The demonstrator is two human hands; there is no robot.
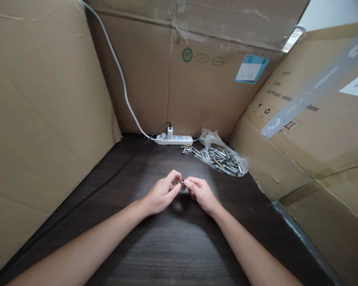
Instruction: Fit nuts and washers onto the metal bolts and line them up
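My left hand (pixel 162 194) and my right hand (pixel 200 193) meet above the middle of the dark wooden table (pixel 155 254). Between their fingertips they pinch a small metal part (pixel 182 183), mostly hidden by the fingers. Both hands have the fingers curled around it. Behind the hands, to the right, lies a clear plastic bag (pixel 223 155) full of metal bolts or anchors. A few loose metal pieces (pixel 188 149) rest beside the bag's left end.
Large cardboard boxes wall the table on the left (pixel 41 119), back (pixel 197 71) and right (pixel 316 131). A white power strip (pixel 174 139) with a plugged-in charger lies at the back, its white cable (pixel 119 71) running up to the left.
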